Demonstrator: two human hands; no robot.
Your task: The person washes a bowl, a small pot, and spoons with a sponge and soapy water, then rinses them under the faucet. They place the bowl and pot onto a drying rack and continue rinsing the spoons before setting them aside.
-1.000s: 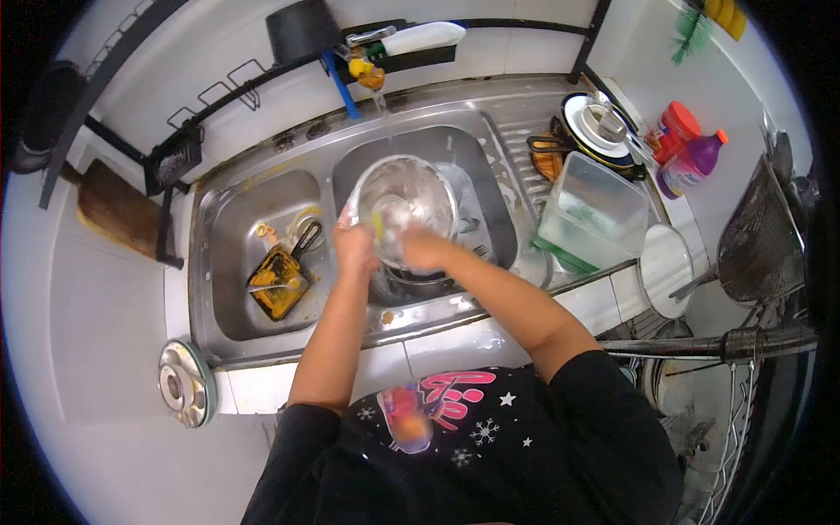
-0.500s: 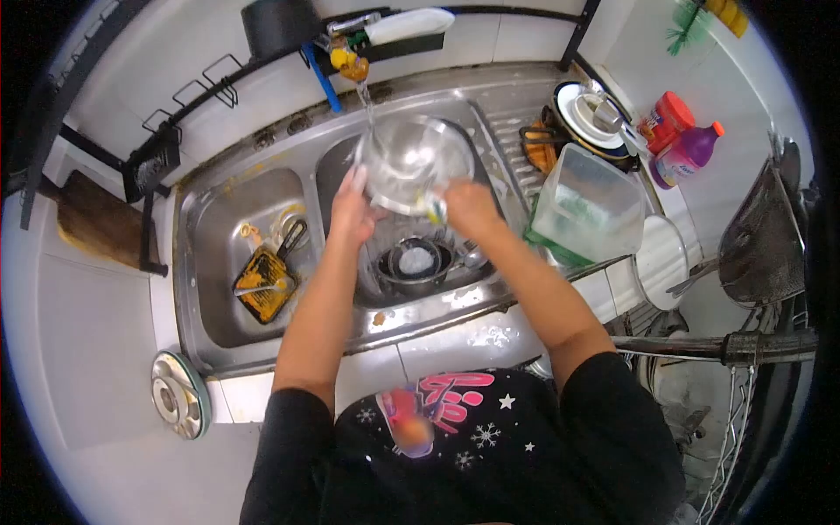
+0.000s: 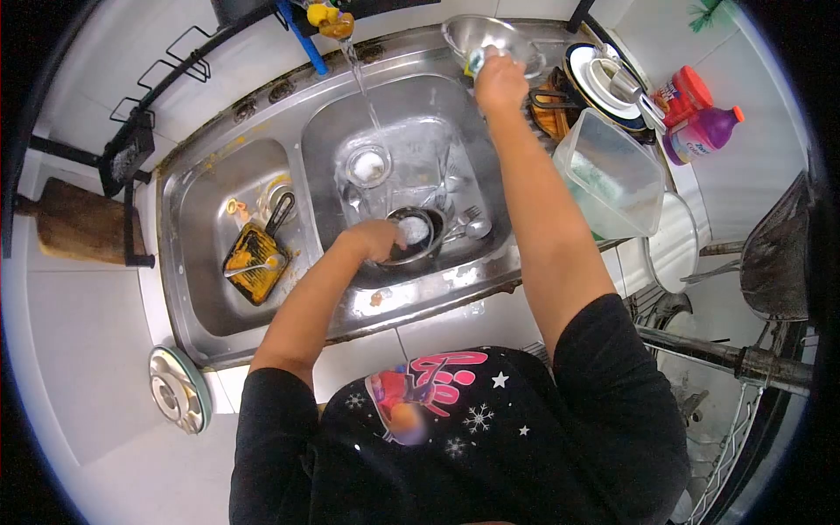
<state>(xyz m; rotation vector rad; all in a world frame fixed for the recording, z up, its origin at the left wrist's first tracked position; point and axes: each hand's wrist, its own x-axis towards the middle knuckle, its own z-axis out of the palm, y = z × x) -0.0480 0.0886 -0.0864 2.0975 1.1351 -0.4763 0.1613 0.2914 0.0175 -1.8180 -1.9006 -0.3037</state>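
- The right hand (image 3: 502,85) holds the metal bowl (image 3: 490,33) at its near rim, by the sink's back edge, near the stacked dishes (image 3: 598,86).
- The left hand (image 3: 378,240) touches the dark pot (image 3: 427,250) in the right basin (image 3: 429,103); I can't tell whether it grips.
- Water (image 3: 360,79) runs into that basin.

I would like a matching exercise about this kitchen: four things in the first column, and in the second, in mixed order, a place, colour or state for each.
Things:
1. metal bowl
2. square pan
3. tap
4. bottle

Descriptions:
A. running
B. purple, beside a red tub
C. in the left basin, with a spoon on it
D. at the right hand

Right pairs: 1-D, 2-C, 3-A, 4-B.
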